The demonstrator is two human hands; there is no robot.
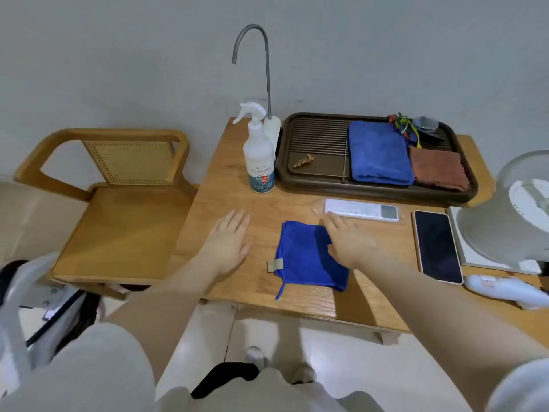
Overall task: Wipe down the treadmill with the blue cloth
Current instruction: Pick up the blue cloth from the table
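Note:
A folded blue cloth (306,257) with a grey tag lies flat on the wooden table (225,179) near its front edge. My right hand (349,242) is over the cloth's right edge, fingers straight and spread. To the left of the cloth, my left hand (228,239) is flat and open above the bare table top and holds nothing. A white spray bottle (258,153) stands upright behind my left hand. No treadmill is in view.
A dark tea tray (315,144) at the back holds a second blue towel (378,153) and a brown cloth (436,168). A white remote (362,210), a phone (436,246) and a white fan (514,209) sit to the right. A wooden chair (118,221) stands to the left.

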